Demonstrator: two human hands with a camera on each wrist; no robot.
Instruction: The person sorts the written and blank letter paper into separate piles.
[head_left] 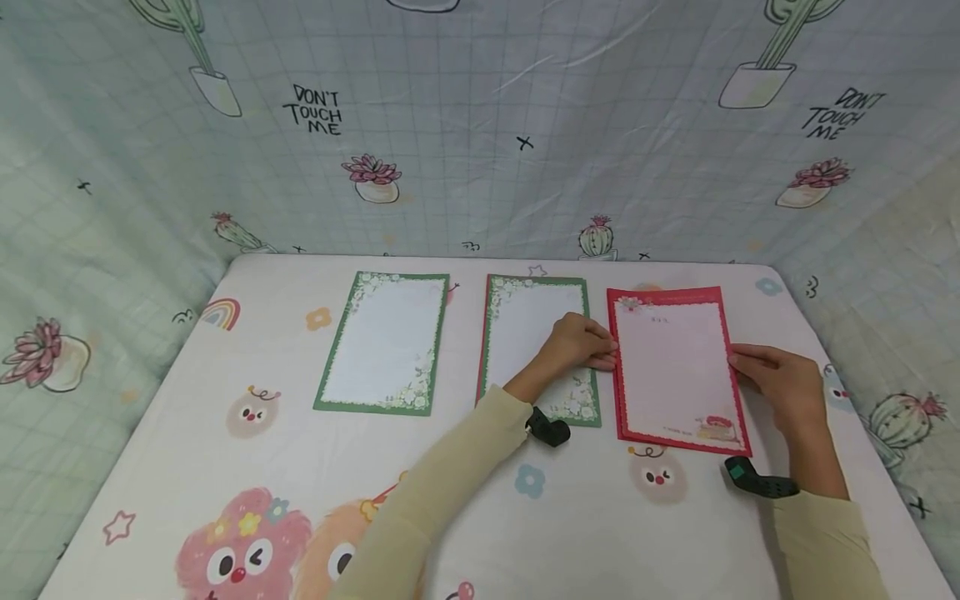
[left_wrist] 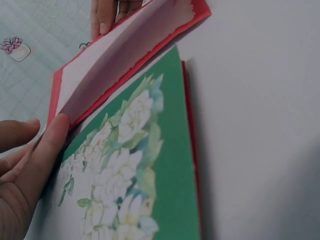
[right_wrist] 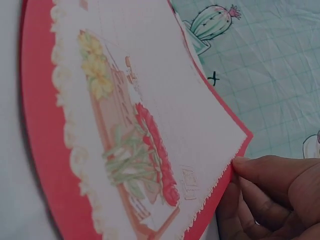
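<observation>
The red sheet [head_left: 667, 367] was right of centre in the head view, its pale middle framed by a red border, a small flower at its upper left and a printed cake at its lower right. The left hand [head_left: 576, 342] reached over the middle green sheet [head_left: 525, 325] and gripped the red sheet's left edge, its fingers nearly closed on the paper. The right hand [head_left: 783, 383] pinched the opposite edge, thumb against the border and the other fingers curled; the red sheet bowed in the right wrist view. Red showed along the left edge of the middle green sheet, from beneath it. The left green sheet [head_left: 386, 346] lay left of centre, flat on the table [head_left: 300, 450]. A patterned cloth [head_left: 480, 183] filled the upper frame.
</observation>
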